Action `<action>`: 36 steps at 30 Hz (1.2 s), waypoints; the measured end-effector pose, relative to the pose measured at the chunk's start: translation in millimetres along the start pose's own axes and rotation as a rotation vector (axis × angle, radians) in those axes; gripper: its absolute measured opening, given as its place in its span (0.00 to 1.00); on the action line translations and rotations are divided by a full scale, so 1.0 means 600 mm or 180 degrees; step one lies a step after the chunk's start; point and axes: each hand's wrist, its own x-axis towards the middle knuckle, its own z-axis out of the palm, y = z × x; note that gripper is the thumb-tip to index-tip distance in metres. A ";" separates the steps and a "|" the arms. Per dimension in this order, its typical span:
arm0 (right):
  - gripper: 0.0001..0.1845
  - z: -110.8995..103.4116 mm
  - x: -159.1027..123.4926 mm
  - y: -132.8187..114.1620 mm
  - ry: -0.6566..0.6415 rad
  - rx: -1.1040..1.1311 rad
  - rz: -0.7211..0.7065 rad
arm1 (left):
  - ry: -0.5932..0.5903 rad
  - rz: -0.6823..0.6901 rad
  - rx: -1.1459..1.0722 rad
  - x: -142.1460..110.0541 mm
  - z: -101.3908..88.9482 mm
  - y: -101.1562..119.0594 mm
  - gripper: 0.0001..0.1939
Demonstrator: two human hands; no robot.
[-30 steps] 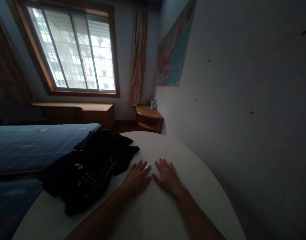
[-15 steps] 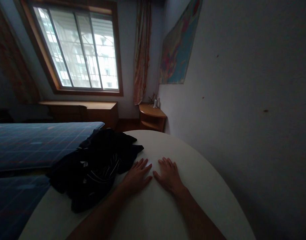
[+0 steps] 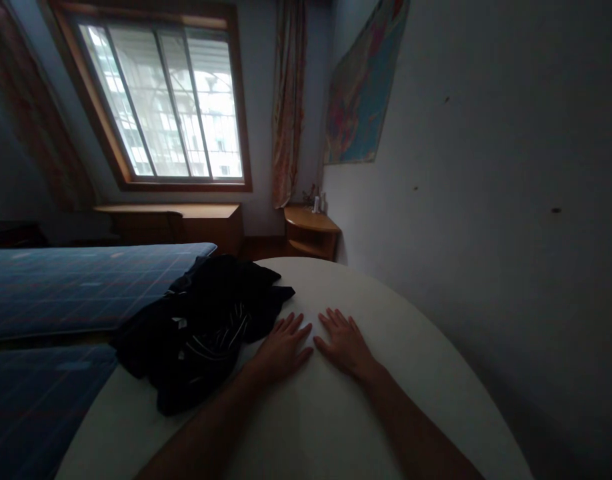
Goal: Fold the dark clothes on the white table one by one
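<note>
Both palms rest face down on a round white table (image 3: 401, 347). My left hand (image 3: 282, 347) lies flat with its fingers apart, just right of a crumpled heap of black clothing (image 3: 206, 327). White stripes and a small pale label show on the cloth; its exact kind is hard to tell in the dim light. My right hand (image 3: 343, 340) is also flat, fingers spread, a short gap from the left one. Neither hand holds anything.
To the left, a blue plaid mattress (image 3: 111, 280) meets the table's edge. A wooden desk (image 3: 206, 220) stands under the window (image 3: 171, 107). In the far corner is a small wooden shelf unit (image 3: 311, 220) with little items on top. A white wall (image 3: 476, 187) bounds the right side.
The whole scene has shifted slightly to the right as my head turned a little. Both hands stay flat on the table, and the clothing lies as before.
</note>
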 end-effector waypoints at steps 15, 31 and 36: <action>0.38 -0.009 -0.001 -0.003 -0.0078 -0.0063 0.0031 | 0.1056 -0.1419 0.1161 -0.014 -0.138 -0.015 0.29; 0.38 0.004 0.004 0.006 -0.0011 -0.0029 -0.0023 | 0.1789 -0.2603 0.0873 -0.059 -0.208 -0.118 0.21; 0.35 0.004 0.005 0.005 0.0236 0.0119 -0.0067 | 0.2170 -0.1750 0.0629 -0.040 -0.220 -0.067 0.20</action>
